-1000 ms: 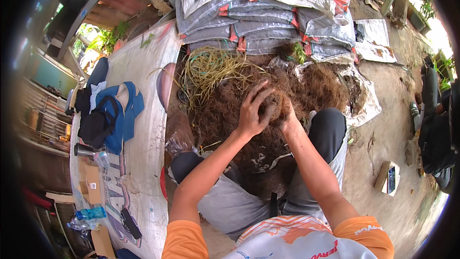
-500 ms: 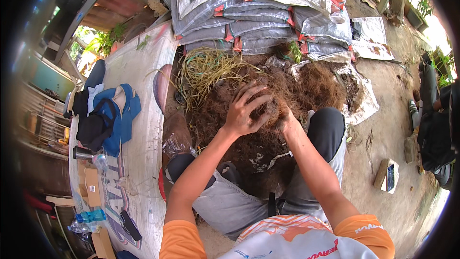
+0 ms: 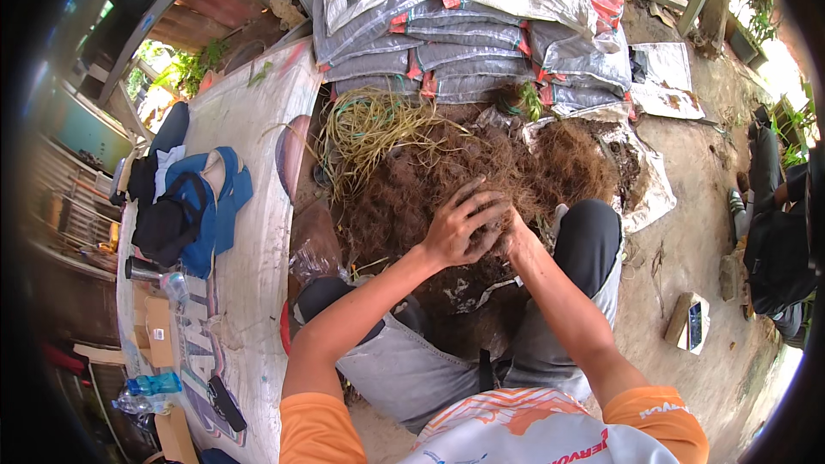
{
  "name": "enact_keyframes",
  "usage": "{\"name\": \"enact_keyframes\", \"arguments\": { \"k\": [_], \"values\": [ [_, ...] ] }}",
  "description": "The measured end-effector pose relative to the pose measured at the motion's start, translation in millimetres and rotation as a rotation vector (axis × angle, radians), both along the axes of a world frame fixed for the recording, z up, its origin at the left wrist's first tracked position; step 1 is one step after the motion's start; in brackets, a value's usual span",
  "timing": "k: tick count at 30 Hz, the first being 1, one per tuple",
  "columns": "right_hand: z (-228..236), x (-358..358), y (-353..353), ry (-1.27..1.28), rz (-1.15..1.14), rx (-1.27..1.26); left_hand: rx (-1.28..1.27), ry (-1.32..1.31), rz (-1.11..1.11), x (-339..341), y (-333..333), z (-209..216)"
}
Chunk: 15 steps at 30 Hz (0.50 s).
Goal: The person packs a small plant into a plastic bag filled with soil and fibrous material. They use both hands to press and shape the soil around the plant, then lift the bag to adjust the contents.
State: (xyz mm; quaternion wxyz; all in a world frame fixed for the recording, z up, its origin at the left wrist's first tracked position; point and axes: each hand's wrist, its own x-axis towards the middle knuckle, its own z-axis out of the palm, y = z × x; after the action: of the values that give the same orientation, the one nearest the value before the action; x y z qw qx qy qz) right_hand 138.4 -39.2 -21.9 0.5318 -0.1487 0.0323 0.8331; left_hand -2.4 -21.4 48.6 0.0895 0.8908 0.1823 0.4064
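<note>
Between my palms is a clump of brown fibre, mostly hidden by the fingers. My left hand curls over it from the left, dirt on its fingers. From the other side my right hand presses against the same clump, and its fingers are largely out of sight. Just beyond and beneath both hands spreads a heap of loose brown fibre. A second, rounder mound of fibre lies to the right on a white sack with dark soil on it.
A tangle of yellowish straw strands lies behind the heap. Stacked grey sacks stand at the back. On the left, a pale board bears a blue bag and bottles. A phone rests on a block at right.
Both hands have come down toward me with the clump held between them. The left fingers, more spread before, are now closed further around it.
</note>
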Motion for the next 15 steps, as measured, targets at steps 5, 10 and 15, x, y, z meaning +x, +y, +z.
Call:
{"name": "enact_keyframes", "arguments": {
  "k": [5, 10, 15],
  "values": [
    [-6, -4, -1, -0.071, -0.066, 0.019, -0.001, -0.039, 0.066, -4, -3, -33],
    [-24, 1, 3, -0.048, 0.002, 0.12, -0.007, -0.106, 0.091, 0, -3, -49],
    [-24, -2, 3, -0.116, -0.134, -0.032, -0.122, -0.094, -0.003, -2, 6, -28]
  ]
}}
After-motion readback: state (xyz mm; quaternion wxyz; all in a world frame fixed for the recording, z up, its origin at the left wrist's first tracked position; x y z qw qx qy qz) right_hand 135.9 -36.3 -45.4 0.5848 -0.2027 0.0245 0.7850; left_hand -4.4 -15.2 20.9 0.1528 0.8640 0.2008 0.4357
